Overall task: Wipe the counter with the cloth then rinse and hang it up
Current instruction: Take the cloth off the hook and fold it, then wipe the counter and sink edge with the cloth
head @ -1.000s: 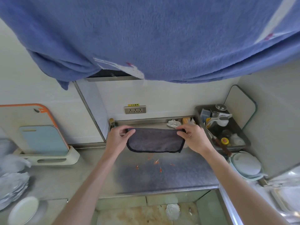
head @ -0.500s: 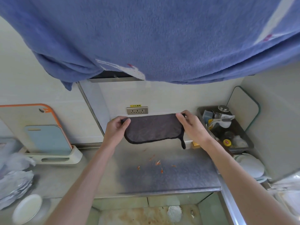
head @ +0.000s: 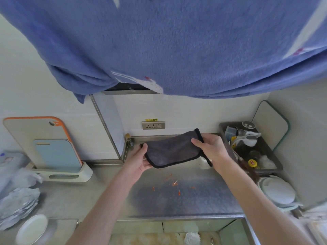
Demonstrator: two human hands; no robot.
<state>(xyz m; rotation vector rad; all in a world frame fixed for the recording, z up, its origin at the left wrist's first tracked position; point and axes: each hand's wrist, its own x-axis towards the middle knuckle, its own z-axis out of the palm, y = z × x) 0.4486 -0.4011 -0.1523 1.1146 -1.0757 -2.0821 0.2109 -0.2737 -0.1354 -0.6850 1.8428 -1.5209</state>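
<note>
a small yellow sticker (head: 152, 120) on the wall just above the socket plate (head: 153, 125) reads 小心触电, a warning triangle at its left end; the yellow jar lid (head: 252, 163) in the metal tray (head: 222, 131) bears a red mark, too blurred to read

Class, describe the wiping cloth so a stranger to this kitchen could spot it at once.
Find the steel counter below the wall socket. Above it the left hand and right hand hold a dark grey cloth edged in black. Unlike the blue fabric overhead, it is small and dark.
</note>
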